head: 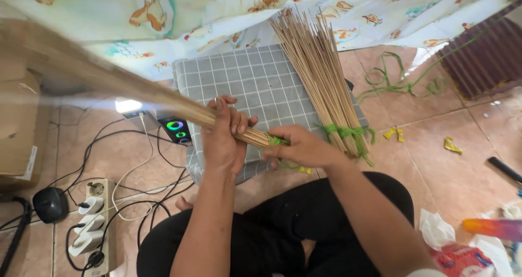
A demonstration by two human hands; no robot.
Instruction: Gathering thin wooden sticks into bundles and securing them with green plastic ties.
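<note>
Near left – power strip (92, 222) on tiled floor (457, 173). Left hand (224, 138) wrapped tight around stick bundle (163, 100), mid-scene, slanting off to far left. Right hand (302, 146) pinching green cord (275, 141) at bundle's near end. Farther – second tied bundle (321, 75) lying on grey grid cushion (244, 81).

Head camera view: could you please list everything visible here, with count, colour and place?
Held stick bundle: one, tan, blurred, in both hands.
Tied stick bundle: one, tan, on the cushion.
Green ties: several, around both bundles.
Cushion: one, grey checked, centre floor.
Green strips: a few, floor upper right.
Power strip: one, white, lower left.
Cardboard box: one, brown, left.
Patterned cloth: one, pale, top.
Left hand: grip on bundle.
Right hand: at its green tie.
</note>
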